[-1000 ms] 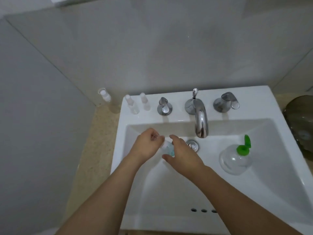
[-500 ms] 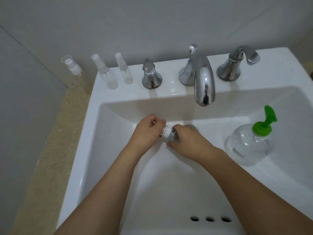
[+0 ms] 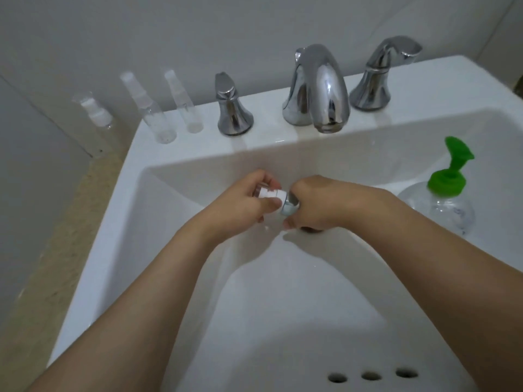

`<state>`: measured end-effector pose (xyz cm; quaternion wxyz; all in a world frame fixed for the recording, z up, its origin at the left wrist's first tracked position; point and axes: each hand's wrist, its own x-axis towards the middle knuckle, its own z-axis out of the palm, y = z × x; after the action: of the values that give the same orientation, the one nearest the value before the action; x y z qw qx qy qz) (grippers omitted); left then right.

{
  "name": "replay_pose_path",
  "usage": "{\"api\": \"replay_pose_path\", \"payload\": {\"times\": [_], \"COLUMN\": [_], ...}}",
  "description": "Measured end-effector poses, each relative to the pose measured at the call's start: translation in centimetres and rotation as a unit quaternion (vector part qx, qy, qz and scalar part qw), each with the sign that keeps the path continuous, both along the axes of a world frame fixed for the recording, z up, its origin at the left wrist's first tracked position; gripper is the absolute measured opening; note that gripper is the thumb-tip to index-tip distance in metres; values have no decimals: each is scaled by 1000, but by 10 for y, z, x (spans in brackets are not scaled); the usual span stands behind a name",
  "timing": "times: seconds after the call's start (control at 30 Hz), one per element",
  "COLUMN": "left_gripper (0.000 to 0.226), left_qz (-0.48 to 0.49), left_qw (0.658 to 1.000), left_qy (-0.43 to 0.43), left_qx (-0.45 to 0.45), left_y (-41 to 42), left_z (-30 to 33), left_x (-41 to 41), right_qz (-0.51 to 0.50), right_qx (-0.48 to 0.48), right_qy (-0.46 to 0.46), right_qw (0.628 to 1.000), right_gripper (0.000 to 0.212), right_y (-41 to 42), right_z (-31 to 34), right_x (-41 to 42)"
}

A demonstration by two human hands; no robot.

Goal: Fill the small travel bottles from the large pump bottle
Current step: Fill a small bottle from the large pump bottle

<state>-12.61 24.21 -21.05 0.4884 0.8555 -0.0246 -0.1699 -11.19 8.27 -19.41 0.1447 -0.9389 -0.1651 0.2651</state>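
Over the middle of the sink basin [image 3: 175, 250] both hands meet on one small clear travel bottle [image 3: 288, 206]. My left hand [image 3: 243, 205] pinches its white cap [image 3: 270, 193], and my right hand [image 3: 319, 205] grips the bottle's body, most of which is hidden. The large clear pump bottle [image 3: 441, 205] with a green pump head stands in the basin at the right, apart from both hands. Three other small clear bottles stand at the back left: one [image 3: 96, 111] on the counter, two [image 3: 152, 114] [image 3: 185, 106] on the sink ledge.
A chrome spout [image 3: 319, 89] hangs over the basin just behind my hands, with a handle on each side [image 3: 230, 108] [image 3: 379, 77]. Beige counter [image 3: 56, 264] lies left of the sink. Three overflow holes [image 3: 370, 376] sit in the near basin wall.
The camera has dipped and come closer to the sink. My hands stay together on the small bottle; the white cap now shows between my left fingers.
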Motion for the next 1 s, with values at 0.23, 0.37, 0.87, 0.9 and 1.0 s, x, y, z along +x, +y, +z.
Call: {"api": "replay_pose_path", "payload": {"times": [0.23,0.37,0.87,0.9,1.0], "left_gripper": [7,8,32,33,35], "left_qz": [7,10,8,8,14], "left_qw": [1000,999,997,997,995], "left_qy": [25,37,67,73,90], "left_qx": [-13,-32,-39,-39,-34], "left_y": [6,10,15,15,15], "left_z": [4,7,9,9,11], "left_x": [0,2,2,2,1], "right_qz": [19,28,51,54,56], "right_qx": [-9,-5,2,0,-5], "right_qy": [5,3,18,20,29], "right_qw": [1000,1000,999,998,998], "right_gripper": [37,38,38,38,39], "right_y": [1,0,3,4,5], "right_z": [3,5,6,7,8], "right_x": [-2,-2,-3,-4,-4]}}
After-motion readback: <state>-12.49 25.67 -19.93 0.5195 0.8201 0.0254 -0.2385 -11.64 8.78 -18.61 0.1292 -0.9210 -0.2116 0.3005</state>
